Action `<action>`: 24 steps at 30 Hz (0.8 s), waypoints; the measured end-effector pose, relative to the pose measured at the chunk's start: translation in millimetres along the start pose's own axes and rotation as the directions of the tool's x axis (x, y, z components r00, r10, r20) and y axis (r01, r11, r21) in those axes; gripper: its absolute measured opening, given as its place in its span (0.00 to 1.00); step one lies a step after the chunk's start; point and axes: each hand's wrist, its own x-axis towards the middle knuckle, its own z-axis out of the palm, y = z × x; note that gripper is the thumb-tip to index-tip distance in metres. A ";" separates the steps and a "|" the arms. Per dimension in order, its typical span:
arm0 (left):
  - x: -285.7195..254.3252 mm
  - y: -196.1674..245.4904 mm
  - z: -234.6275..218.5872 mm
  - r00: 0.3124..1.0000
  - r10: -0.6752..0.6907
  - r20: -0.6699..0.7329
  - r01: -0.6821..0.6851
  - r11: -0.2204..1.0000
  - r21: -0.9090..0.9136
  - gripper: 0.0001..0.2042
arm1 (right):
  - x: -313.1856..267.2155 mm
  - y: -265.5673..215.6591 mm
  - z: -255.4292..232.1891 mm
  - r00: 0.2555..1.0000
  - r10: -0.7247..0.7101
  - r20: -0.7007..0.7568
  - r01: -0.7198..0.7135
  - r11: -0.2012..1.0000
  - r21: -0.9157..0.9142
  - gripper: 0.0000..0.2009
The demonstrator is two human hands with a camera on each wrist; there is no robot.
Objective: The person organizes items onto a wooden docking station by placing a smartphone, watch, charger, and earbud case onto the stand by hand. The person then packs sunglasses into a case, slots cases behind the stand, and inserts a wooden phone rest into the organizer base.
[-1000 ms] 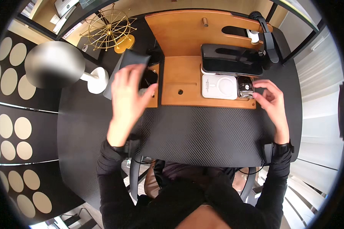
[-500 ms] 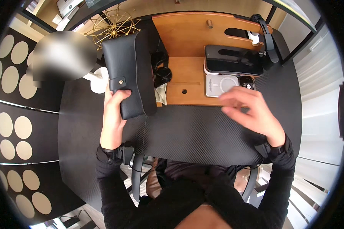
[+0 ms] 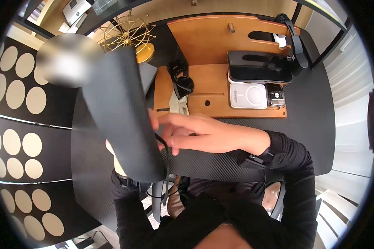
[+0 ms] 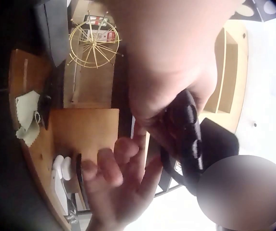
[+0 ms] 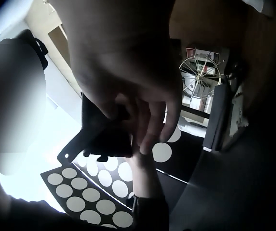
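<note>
A black leather glasses case (image 3: 124,120) is raised, tilted, over the left side of the desk. My left hand (image 4: 171,62) grips it; in the head view the case hides most of that hand. From the right, my right hand (image 3: 203,135) reaches across and pinches the case's edge near a thin black strip. The right wrist view shows a snap strap (image 5: 75,147) sticking out from the case. Behind the hands, folded black sunglasses (image 3: 183,85) and a pale cloth (image 3: 178,103) lie on the wooden organizer (image 3: 212,87).
At the organizer's right are a phone (image 3: 259,68), a white charging pad (image 3: 248,96) and a watch (image 3: 276,95). Headphones (image 3: 297,50) hang on its back panel. A lamp (image 3: 70,60) and a gold wheel ornament (image 3: 128,35) stand at the left.
The left hand took up the glasses case from the organizer's left end and tilted it nearer the body. The right hand left the watch area and crossed left to the case's edge.
</note>
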 end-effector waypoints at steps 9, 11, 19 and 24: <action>2.9 -21.7 28.7 0.680 0.088 -0.728 0.335 0.846 0.415 0.29 | -9.7 -15.7 -15.6 0.953 -0.198 -0.229 0.075 0.887 -0.455 0.11; 9.0 -20.9 31.4 0.813 0.127 -0.569 0.224 0.833 0.506 0.29 | -9.8 -13.0 -14.9 0.925 -0.300 -0.233 0.132 0.829 -0.543 0.11; 7.3 -29.2 24.3 0.799 0.111 -0.592 0.291 0.789 0.541 0.29 | -11.2 -25.0 -16.4 0.943 -0.291 -0.160 0.137 0.780 -0.610 0.12; 9.6 -33.8 35.1 0.822 0.110 -0.559 0.385 0.616 0.687 0.32 | -10.1 -20.7 -19.4 0.918 -0.364 -0.156 0.171 0.720 -0.673 0.10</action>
